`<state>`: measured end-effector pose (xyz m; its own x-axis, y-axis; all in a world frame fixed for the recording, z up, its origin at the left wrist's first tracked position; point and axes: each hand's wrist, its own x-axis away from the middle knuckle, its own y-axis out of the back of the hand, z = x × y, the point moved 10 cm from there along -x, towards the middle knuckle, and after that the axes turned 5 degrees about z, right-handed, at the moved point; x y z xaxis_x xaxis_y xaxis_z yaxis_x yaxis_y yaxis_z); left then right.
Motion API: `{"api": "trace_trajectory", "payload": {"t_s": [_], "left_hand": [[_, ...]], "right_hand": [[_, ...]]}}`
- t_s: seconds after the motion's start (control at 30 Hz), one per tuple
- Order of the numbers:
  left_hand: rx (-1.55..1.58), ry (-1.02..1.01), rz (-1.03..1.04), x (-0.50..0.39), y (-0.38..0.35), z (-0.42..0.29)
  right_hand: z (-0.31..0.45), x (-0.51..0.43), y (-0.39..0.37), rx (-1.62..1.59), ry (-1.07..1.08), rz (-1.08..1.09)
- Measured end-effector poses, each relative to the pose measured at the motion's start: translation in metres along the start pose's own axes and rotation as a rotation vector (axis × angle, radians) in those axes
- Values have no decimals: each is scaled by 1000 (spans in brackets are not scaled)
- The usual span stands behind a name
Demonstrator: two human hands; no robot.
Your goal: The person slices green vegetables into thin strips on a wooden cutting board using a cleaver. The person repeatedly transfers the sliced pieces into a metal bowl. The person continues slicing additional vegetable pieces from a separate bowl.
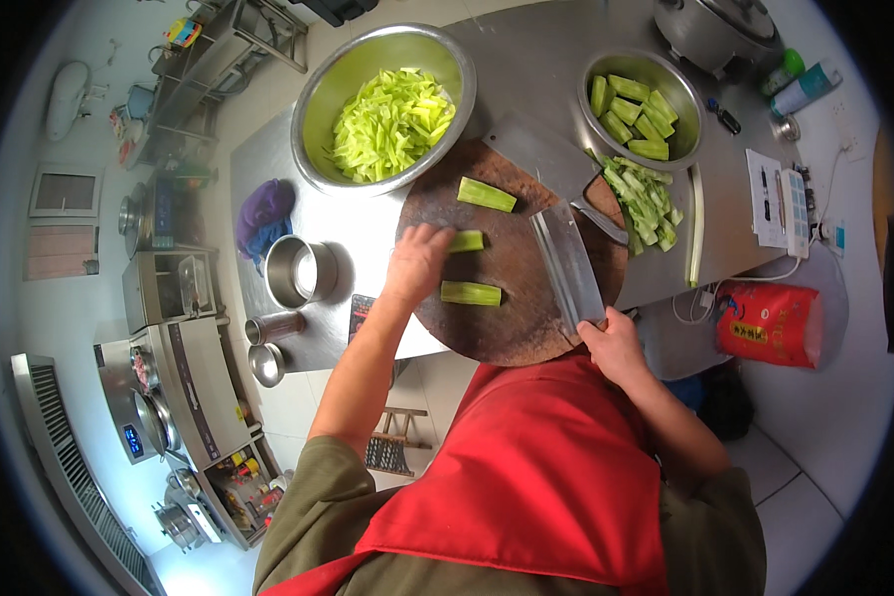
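My left hand (419, 261) has its fingers over the left end of a pale green stem piece (468, 241), likely celtuce, on the round wooden chopping board (521, 298). One more stem piece (486, 194) lies above it on the board, another (471, 293) below. In my right hand (614, 344) is the handle of a cleaver (571, 261), its wide blade over the board's right side. A second cleaver (540, 153) rests across the board's far edge, its handle pointing right. Thin green slices (391, 123) are heaped in a large steel bowl (302, 123) beyond the board.
A smaller steel bowl (696, 145) at far right holds several stem pieces. Green trimmings (644, 205) and a long pale stalk (695, 227) lie right of the board. A steel pot (298, 272) and purple cloth (267, 207) are left; a rice cooker (715, 33) stands far right.
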<state>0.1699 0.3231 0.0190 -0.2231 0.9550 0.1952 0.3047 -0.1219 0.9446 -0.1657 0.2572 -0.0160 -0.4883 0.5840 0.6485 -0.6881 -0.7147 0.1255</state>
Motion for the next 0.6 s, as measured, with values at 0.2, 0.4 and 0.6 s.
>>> {"api": "trace_trajectory", "payload": {"t_s": [0.2,0.4,0.6], "left_hand": [[114,41,-279,-5,31,-10],[385,166,-388,-68,25,-11],[277,-126,-262,-58,5,-67]], "right_hand": [[1,-2,5,125,31,-60],[6,-6,9,207,40,-79],[31,-1,24,331,162,-165]]}}
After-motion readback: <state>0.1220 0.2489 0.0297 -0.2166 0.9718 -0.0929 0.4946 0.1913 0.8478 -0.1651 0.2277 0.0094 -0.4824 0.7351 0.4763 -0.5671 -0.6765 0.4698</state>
